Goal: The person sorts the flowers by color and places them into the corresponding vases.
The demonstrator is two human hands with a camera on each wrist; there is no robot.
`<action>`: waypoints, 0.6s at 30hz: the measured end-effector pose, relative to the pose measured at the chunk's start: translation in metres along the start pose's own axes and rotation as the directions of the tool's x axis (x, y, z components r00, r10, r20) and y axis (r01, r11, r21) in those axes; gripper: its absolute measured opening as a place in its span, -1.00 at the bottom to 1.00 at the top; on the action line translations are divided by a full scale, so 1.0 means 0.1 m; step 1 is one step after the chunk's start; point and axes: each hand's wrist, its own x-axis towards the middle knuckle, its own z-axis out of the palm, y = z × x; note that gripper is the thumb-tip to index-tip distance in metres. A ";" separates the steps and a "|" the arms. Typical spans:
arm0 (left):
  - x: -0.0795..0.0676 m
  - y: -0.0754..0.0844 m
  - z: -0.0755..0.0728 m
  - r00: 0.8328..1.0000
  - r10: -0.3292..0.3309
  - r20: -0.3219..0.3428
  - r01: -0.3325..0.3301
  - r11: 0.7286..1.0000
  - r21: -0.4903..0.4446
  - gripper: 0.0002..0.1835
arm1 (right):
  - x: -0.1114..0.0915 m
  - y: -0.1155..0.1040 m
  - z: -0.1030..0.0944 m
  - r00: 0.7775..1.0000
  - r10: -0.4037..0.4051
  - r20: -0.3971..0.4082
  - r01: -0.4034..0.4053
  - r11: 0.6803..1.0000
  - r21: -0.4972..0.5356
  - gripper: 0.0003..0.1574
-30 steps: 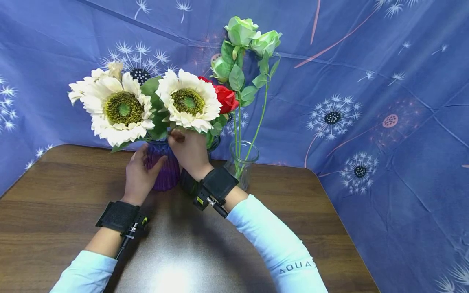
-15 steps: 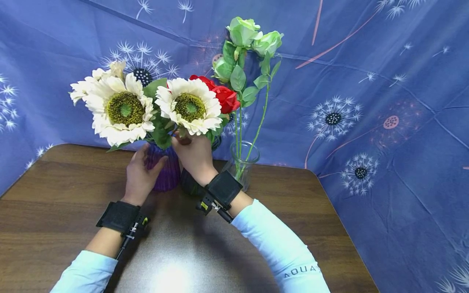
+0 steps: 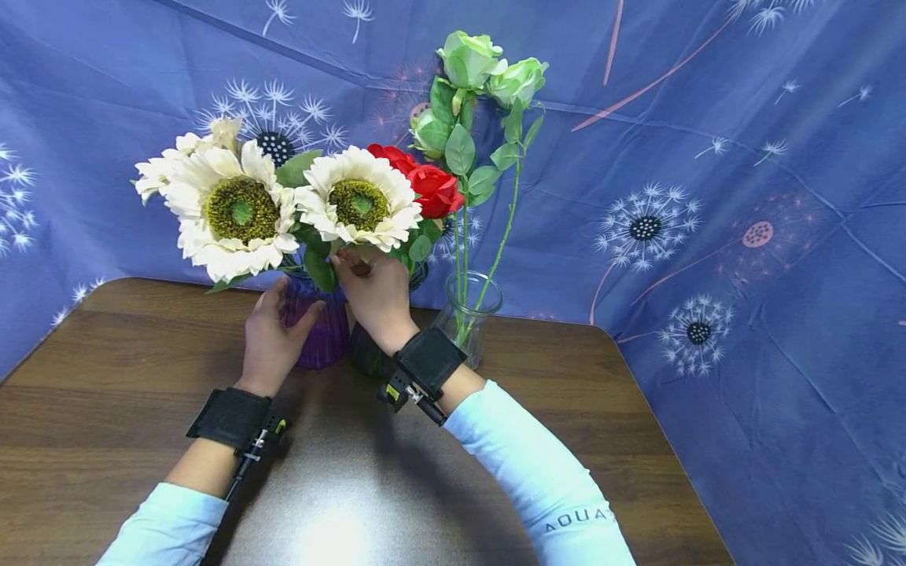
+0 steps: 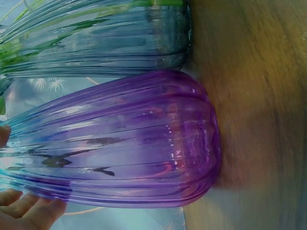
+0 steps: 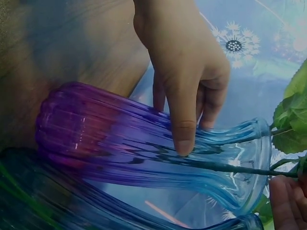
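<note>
My left hand (image 3: 272, 338) grips the ribbed vase, purple below and blue at the neck (image 3: 322, 338), thumb on one side and fingers on the other. In the right wrist view, a dark green stem (image 5: 230, 168) runs down inside this vase (image 5: 105, 134). My right hand (image 3: 378, 295) pinches the stem of a cream sunflower (image 3: 359, 204) just under its head, above the vase mouth. Another cream sunflower (image 3: 241, 211) leans out to the left. In the right wrist view, the right fingertips (image 5: 283, 199) are close to the vase rim.
Right beside the purple vase stands a dark bluish glass vase (image 4: 110, 43) with green stems; red roses (image 3: 435, 191) rise behind the sunflower. Farther right, a clear glass vase (image 3: 473, 314) holds pale green roses (image 3: 469, 61). A patterned blue cloth (image 3: 708, 157) hangs behind the wooden table (image 3: 566, 440).
My right hand shifts slightly right, then a little back left, and the held sunflower tilts and moves with it. More of the red roses shows. My left hand stays on the vase.
</note>
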 end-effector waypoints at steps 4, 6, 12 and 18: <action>-0.01 0.02 0.00 1.000 -0.007 0.008 0.007 1.000 0.009 -0.31 | 0.02 0.00 0.02 0.999 0.025 0.030 -0.024 0.999 -0.046 -0.83; -0.01 0.01 -0.01 1.000 -0.009 0.010 0.009 1.000 0.012 -0.30 | 0.03 0.01 0.01 0.999 0.019 0.047 -0.016 0.997 -0.072 -0.82; 0.00 0.00 -0.01 1.000 -0.004 0.008 0.004 1.000 0.007 -0.30 | 0.06 -0.02 0.00 0.997 0.014 0.076 -0.003 0.990 -0.139 -0.70; -0.01 0.01 -0.01 1.000 0.005 -0.002 -0.005 1.000 0.005 -0.31 | 0.05 -0.05 0.03 0.995 0.069 0.074 -0.056 0.985 -0.164 -0.68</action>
